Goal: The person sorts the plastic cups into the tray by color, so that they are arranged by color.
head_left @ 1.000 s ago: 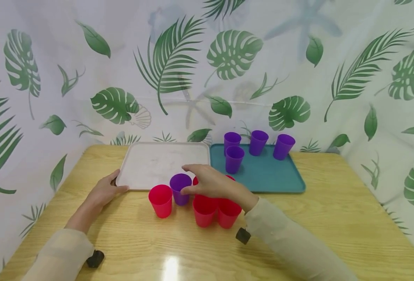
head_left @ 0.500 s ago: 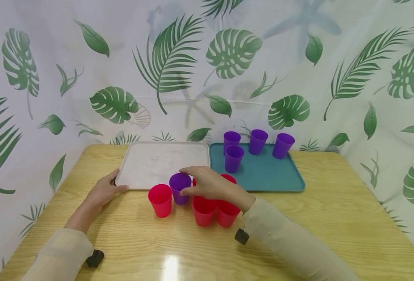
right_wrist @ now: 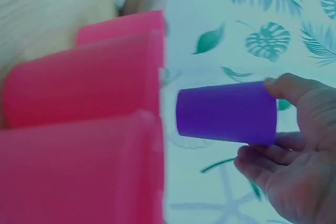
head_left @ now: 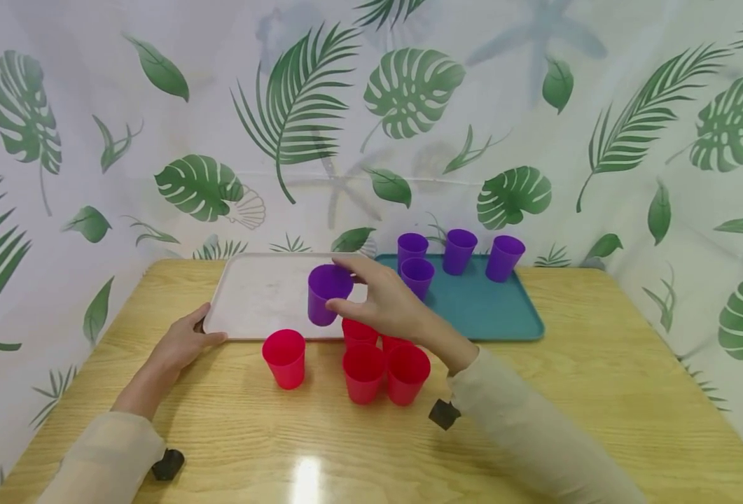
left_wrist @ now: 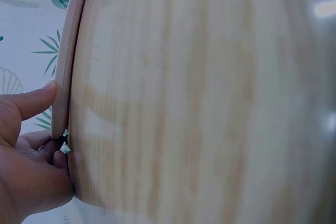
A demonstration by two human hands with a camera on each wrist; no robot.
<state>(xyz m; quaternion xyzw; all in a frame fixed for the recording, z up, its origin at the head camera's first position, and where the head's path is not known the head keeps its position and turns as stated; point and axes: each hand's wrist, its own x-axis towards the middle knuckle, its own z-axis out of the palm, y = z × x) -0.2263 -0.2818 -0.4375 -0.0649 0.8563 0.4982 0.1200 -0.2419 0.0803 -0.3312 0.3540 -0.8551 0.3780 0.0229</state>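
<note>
Right hand (head_left: 389, 306): fingers pinch the purple cup (head_left: 327, 294) by its rim, raised above the white tray (head_left: 254, 297).
Left hand (head_left: 181, 345): fingers grip that tray's near corner.

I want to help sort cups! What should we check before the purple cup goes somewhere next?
1. Right hand holds the purple cup firmly: ok, fingers pinch its rim.
2. Cup lifted above the table and red cups: ok.
3. Cup upright: ok, only slightly tilted.
4. Room on the teal tray beside the four purple cups: ok, its front part is bare.
5. Left hand steadying the white tray: ok, it holds the tray's corner.
6. Cup empty: cannot tell, the inside is not fully seen.
</note>
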